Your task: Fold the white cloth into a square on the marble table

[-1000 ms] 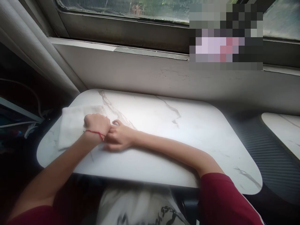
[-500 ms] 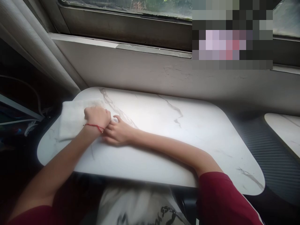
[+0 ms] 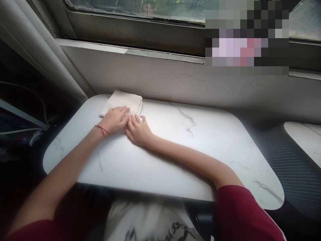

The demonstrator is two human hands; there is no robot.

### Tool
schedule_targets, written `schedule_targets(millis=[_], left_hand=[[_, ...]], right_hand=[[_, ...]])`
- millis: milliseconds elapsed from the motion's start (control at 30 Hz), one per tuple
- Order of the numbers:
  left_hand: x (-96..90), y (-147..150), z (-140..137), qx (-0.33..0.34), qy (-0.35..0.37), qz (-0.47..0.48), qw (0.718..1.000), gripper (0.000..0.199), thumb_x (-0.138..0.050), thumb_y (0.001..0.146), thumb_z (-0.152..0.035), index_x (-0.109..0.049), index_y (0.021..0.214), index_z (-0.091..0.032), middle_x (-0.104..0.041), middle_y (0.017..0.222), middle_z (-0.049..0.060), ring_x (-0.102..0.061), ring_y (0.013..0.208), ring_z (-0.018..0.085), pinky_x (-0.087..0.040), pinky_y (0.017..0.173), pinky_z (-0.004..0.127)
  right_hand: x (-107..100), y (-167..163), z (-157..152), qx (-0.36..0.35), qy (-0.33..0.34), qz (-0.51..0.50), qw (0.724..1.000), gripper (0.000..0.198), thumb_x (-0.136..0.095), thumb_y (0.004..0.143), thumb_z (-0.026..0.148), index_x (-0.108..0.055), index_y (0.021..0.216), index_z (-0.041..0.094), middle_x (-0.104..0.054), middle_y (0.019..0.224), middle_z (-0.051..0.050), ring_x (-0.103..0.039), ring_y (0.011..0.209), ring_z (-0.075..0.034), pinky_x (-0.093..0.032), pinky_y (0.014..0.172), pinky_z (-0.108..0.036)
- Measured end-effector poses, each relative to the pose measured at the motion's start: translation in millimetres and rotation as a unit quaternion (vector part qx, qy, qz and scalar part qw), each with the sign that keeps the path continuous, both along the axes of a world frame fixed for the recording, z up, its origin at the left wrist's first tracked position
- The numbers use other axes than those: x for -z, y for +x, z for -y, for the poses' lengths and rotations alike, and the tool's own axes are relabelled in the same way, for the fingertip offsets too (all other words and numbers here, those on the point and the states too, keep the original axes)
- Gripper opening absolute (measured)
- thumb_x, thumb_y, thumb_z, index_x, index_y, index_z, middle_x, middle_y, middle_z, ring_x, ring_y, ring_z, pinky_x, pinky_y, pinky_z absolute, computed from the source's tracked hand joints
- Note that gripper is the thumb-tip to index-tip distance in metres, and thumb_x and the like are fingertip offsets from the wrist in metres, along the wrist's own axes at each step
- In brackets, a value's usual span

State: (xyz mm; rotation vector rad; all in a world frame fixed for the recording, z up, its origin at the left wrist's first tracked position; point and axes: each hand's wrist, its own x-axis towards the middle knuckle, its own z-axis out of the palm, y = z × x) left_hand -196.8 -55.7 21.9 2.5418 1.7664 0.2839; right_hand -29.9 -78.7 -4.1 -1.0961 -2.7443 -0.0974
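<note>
A white folded cloth with a scalloped edge lies at the far left of the white marbled table, its far corner reaching past the table's rim. My left hand, with a red string bracelet at the wrist, rests on the cloth's near side. Its fingers are stretched out flat over the fabric. Close beside it, my right hand has its fingers bent at the near right corner of the cloth, where they seem to grip it. The thumbs nearly meet, and the hands hide the near edge.
Behind the table runs a grey wall below a window. A pale curtain hangs at the left, near white cables. Past a dark ribbed surface at the right stands another white tabletop. A pixelated patch covers the upper right.
The cloth has moved right and away from me and has turned. Both hands have shifted the same way. My left hand has gone from a fist to stretched fingers.
</note>
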Motion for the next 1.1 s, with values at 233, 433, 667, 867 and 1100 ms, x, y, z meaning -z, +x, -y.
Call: schedule_targets(millis=[233, 433, 667, 867, 1100], left_hand=[[-26.3, 0, 11, -0.004, -0.007, 0.068, 0.998, 0.026, -0.048, 0.083, -0.035, -0.069, 0.081, -0.02, -0.074, 0.081, 0.005, -0.07, 0.078, 0.023, -0.051, 0.07, 0.034], [-33.1, 13, 29, 0.156, -0.351, 0.218, 0.897, 0.018, -0.058, 0.082, -0.029, -0.072, 0.076, -0.018, -0.074, 0.069, 0.002, -0.07, 0.06, 0.016, -0.055, 0.058, 0.025], [-28.4, 20, 34, 0.214, -0.396, 0.241, 0.86, 0.014, -0.062, 0.083, -0.023, -0.074, 0.079, -0.017, -0.074, 0.069, 0.003, -0.07, 0.059, 0.015, -0.057, 0.058, 0.023], [-26.3, 18, 29, 0.225, -0.248, 0.173, 0.926, 0.017, -0.059, 0.08, -0.024, -0.072, 0.071, -0.02, -0.069, 0.06, -0.003, -0.059, 0.052, 0.01, -0.045, 0.054, 0.021], [-33.7, 10, 21, 0.117, -0.134, 0.122, 0.976, 0.036, -0.05, 0.089, -0.048, -0.076, 0.089, -0.023, -0.076, 0.082, 0.0, -0.066, 0.073, 0.018, -0.047, 0.069, 0.029]], right_hand=[[-36, 41, 18, -0.086, -0.046, 0.094, 0.991, 0.046, -0.034, 0.105, 0.036, -0.069, 0.107, 0.006, -0.069, 0.106, -0.019, -0.058, 0.096, -0.028, -0.036, 0.082, -0.04], [-77, 62, 72, -0.125, -0.149, 0.205, 0.959, 0.036, -0.042, 0.101, 0.022, -0.074, 0.088, 0.012, -0.072, 0.085, -0.013, -0.063, 0.076, -0.022, -0.033, 0.069, -0.034], [-78, 60, 72, -0.238, -0.154, 0.142, 0.948, 0.031, -0.046, 0.1, 0.023, -0.073, 0.088, 0.012, -0.069, 0.083, -0.007, -0.056, 0.072, -0.016, -0.037, 0.075, -0.034], [-71, 62, 47, -0.288, -0.182, 0.104, 0.934, 0.028, -0.049, 0.099, 0.023, -0.074, 0.094, 0.012, -0.065, 0.094, -0.008, -0.053, 0.082, -0.017, -0.041, 0.083, -0.035], [-48, 71, 8, -0.237, -0.146, 0.049, 0.959, 0.038, -0.046, 0.102, 0.034, -0.067, 0.133, 0.023, -0.052, 0.132, -0.018, -0.047, 0.112, -0.028, -0.041, 0.094, -0.044]])
